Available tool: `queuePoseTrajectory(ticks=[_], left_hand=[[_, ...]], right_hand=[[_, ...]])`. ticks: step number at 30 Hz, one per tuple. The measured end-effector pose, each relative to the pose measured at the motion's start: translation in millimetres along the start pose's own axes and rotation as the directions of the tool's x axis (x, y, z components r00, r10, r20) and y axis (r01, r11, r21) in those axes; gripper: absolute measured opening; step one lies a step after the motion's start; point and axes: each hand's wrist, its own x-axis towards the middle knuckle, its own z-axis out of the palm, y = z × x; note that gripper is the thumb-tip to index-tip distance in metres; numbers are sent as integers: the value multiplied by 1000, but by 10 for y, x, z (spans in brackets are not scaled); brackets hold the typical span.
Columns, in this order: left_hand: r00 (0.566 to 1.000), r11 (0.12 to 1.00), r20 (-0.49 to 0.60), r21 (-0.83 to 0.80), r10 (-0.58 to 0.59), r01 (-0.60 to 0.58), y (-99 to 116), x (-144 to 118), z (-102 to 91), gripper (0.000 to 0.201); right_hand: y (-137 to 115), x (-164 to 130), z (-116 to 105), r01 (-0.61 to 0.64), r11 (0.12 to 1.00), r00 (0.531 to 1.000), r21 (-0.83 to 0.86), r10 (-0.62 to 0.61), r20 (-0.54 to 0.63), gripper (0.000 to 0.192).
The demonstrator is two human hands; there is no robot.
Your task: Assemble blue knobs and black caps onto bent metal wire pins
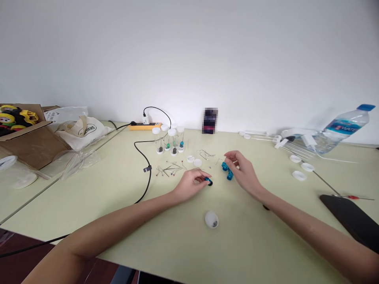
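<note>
A: Two hands are seen at the centre of the frame. By the left hand (pixel 189 184) a blue bead (pixel 209 181) is pinched at the fingertips, just above the table (pixel 266 244).

B: And the right hand (pixel 241 169)?

A: It is rested beside a cluster of beads (pixel 227 170), right of centre; its fingers are curled onto them, but whether any is actually gripped cannot be told.

B: How is a bead judged to handle?

A: It is judged light, hard, smooth and apt to roll or slip. It is best taken at its sides between two fingertips.

B: What else is laid out?

A: Pins (pixel 170 169) are scattered left of centre, thin and stiff, best held by the shaft. Capped vials (pixel 171 140) are stood above them, a round lid (pixel 211 219) is placed lower centre, and a bottle (pixel 343 128) is laid at the upper right.
</note>
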Motion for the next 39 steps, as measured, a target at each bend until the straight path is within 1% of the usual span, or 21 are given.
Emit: queuePoseTrajectory(ticks=[4,6,8,10,12,14,15,17,18,19,21,24,26,27,28,30,35,39], left_hand=[[995,986,73,145,67,-77,-21,69,23,21],[988,970,111,206,106,-128,-50,113,35,24],[982,944,137,285,132,-166,-83,165,42,25],[987,938,128,317,101,-138,-105,211,39,24],[994,956,101,285,39,-67,-107,238,29,21],[997,972,77,233,11,-28,-90,238,17,22],[998,976,62,214,22,-35,-77,229,10,25],[994,972,7,210,107,-106,-48,199,-1,33],[983,959,-28,226,180,-169,-35,181,-5,35],[962,938,-56,247,266,-244,-24,162,-8,36],[894,864,-65,293,444,-408,-11,127,-7,37],[750,701,5,353,661,-620,-1,100,17,39],[664,599,63,373,745,-708,6,101,43,38],[635,564,89,378,767,-734,12,106,56,38],[618,542,111,380,778,-750,19,111,66,37],[614,529,138,386,777,-756,32,121,76,38],[665,583,130,379,735,-719,42,128,60,47],[679,601,127,370,723,-709,25,122,53,47]], right_hand=[[299,854,-46,-40,999,984,36,45,-170,15],[478,1288,-4,-84,995,965,55,95,-243,17],[647,1655,81,-124,990,949,68,138,-285,20],[795,1927,194,-144,987,939,67,157,-306,24],[924,2106,322,-148,988,938,49,156,-309,32],[1042,2212,451,-140,990,941,21,139,-309,40],[1098,2248,513,-134,991,942,6,129,-311,43],[1201,2304,625,-131,991,942,-21,118,-315,50],[1245,2331,673,-135,990,941,-32,118,-318,52],[1282,2359,714,-143,989,939,-41,123,-322,55],[1328,2419,775,-161,985,933,-56,134,-334,56],[1332,2500,825,-176,981,924,-83,135,-357,59],[1309,2531,847,-181,978,920,-103,131,-368,62],[1296,2540,857,-185,976,918,-111,132,-373,63],[1284,2546,868,-191,975,916,-118,134,-377,64],[1267,2554,891,-204,971,911,-124,142,-388,64],[1285,2579,920,-219,971,896,-98,160,-415,64],[1345,2581,887,-180,982,893,-50,142,-426,53]])
